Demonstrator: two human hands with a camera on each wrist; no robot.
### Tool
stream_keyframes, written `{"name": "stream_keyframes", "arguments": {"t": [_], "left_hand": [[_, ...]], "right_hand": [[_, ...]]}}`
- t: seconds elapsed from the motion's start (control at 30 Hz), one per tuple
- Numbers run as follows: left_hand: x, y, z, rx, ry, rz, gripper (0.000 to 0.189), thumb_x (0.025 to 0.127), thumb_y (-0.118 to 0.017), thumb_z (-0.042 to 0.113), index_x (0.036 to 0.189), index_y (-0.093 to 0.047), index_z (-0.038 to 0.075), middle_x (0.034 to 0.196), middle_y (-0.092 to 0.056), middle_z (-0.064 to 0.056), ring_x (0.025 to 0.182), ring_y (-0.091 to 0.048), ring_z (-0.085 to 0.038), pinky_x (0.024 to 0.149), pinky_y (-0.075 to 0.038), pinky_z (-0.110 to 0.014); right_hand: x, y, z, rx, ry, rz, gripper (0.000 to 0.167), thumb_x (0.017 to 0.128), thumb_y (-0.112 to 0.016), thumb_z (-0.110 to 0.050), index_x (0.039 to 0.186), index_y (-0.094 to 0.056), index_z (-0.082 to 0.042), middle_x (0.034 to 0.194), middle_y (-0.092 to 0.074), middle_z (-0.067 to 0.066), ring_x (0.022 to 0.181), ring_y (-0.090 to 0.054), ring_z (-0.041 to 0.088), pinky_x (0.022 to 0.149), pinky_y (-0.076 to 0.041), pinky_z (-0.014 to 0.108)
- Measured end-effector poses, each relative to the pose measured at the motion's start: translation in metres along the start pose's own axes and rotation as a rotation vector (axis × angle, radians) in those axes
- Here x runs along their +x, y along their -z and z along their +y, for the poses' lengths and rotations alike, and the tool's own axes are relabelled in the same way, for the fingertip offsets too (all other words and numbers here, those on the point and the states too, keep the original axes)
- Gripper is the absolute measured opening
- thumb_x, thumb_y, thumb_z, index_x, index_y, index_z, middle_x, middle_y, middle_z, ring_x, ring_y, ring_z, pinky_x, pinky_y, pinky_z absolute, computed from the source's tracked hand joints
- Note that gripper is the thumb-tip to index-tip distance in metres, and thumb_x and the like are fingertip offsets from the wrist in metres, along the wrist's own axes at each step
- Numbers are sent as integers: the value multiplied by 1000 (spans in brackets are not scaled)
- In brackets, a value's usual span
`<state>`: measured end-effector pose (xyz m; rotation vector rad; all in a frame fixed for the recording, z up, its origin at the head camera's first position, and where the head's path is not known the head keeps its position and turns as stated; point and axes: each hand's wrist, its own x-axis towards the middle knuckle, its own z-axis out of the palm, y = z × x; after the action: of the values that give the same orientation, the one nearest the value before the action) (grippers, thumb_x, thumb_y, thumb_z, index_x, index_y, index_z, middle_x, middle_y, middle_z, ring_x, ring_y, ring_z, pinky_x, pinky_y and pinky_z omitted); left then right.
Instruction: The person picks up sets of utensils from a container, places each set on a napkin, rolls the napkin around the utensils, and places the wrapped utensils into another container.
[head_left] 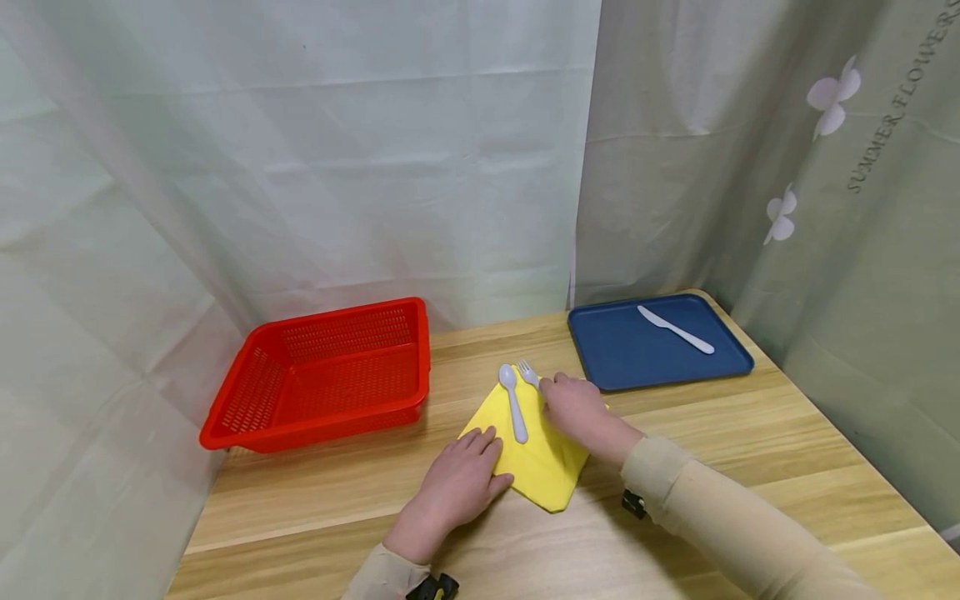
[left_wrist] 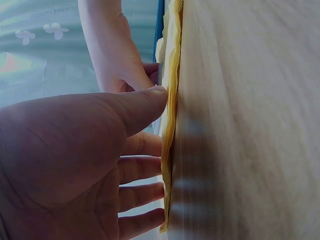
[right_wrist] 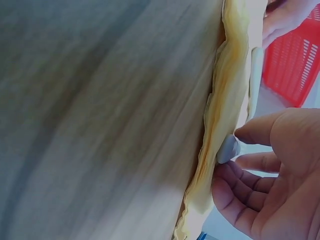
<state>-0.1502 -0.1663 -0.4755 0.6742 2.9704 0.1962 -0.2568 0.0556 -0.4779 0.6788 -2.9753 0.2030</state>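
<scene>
A yellow folded napkin (head_left: 547, 483) lies on the wooden table, turned cornerwise. On top of it rests a pale plastic spoon (head_left: 513, 408), bowl pointing away from me. Beside the spoon lies a matching fork (head_left: 528, 373), its tines showing at the napkin's far corner. My right hand (head_left: 581, 412) pinches the fork's handle (right_wrist: 228, 149) between thumb and fingers and hides most of it from above. With fingers spread, my left hand (head_left: 461, 475) rests on the napkin's left edge, the thumb touching its near left side.
To the left stands a red perforated basket (head_left: 315, 435) with nothing seen inside. A blue tray (head_left: 630, 358) at the back right holds a pale plastic knife (head_left: 678, 329). Hanging curtains (head_left: 420, 183) enclose the table (head_left: 300, 508) at the back and both sides.
</scene>
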Motion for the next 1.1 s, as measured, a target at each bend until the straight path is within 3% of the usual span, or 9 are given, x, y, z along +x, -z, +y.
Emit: {"name": "stream_keyframes", "arguments": {"t": [0.33,0.53,0.8,1.1], "left_hand": [[0,-1,-1,-10,5,-2,61,108,-71,43,154,-61,5,164,-54,-15,151,-51,-39,121,-46,-58],[0,-1,-1,-16,8,-10,61,109,-70,44,155,-61,5,165,-53,-15,152,-50,-39,122,-44,-58],[0,0,-1,-14,1,-6,62,108,-71,44,155,-61,5,165,-53,-16,151,-50,-39,122,-45,-58],[1,-1,-1,-4,-3,-3,61,109,-71,44,154,-62,4,164,-54,-16,151,-51,-39,121,-46,-57]], "right_hand": [[-10,2,2,5,54,61,13,99,-77,-8,110,-72,-4,79,-59,12,65,-60,30,58,-55,47],[-9,3,0,-4,58,45,15,101,-75,-9,116,-73,-4,78,-60,11,63,-60,27,57,-55,45],[-9,5,-5,14,84,45,10,102,-74,-9,113,-74,-7,80,-63,11,62,-60,25,55,-54,43],[-8,2,-6,16,145,59,15,99,-79,-8,114,-77,-8,83,-61,6,61,-52,19,55,-51,37]]}}
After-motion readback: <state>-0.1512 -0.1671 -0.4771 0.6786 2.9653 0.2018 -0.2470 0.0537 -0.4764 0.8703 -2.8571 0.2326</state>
